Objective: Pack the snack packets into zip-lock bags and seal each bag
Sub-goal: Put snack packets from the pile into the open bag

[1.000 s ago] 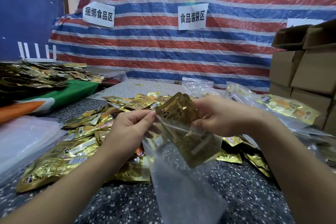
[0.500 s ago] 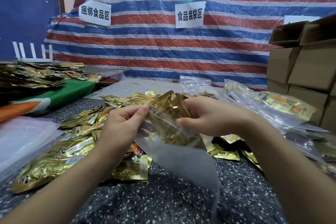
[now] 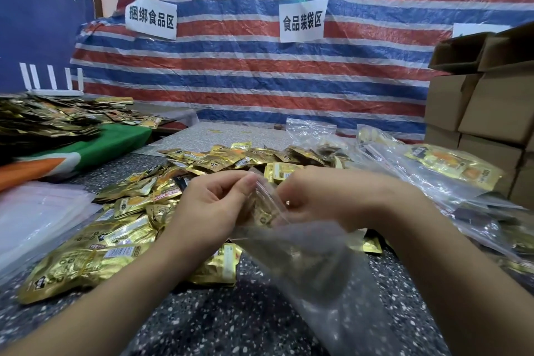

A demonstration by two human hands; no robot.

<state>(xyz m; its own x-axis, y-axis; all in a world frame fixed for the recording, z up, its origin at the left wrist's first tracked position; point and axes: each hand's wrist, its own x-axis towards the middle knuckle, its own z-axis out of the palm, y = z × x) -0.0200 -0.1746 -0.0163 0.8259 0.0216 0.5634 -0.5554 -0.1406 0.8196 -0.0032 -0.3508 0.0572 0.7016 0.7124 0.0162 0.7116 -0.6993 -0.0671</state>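
On the speckled dark surface (image 3: 231, 318): heap of gold snack packets (image 3: 121, 228); filled bags (image 3: 450, 170) at right, beside stacked cardboard boxes (image 3: 491, 113). Behind: striped tarp (image 3: 260, 72) bearing paper signs (image 3: 302, 20). Left hand (image 3: 211, 211) and right hand (image 3: 332, 196) raised together, fingers pinching the mouth of a clear zip-lock bag (image 3: 303, 254) holding gold packets.

Clear zip-lock bag (image 3: 300, 246) held above the speckled counter (image 3: 231, 312), mouth uppermost, body hanging down toward the near edge; gold snack packets (image 3: 261, 212) show through its upper part. Loose gold snack packets (image 3: 124, 228) heaped on the counter's left and middle. Filled clear bags (image 3: 450, 170) lie piled along the counter's right side.
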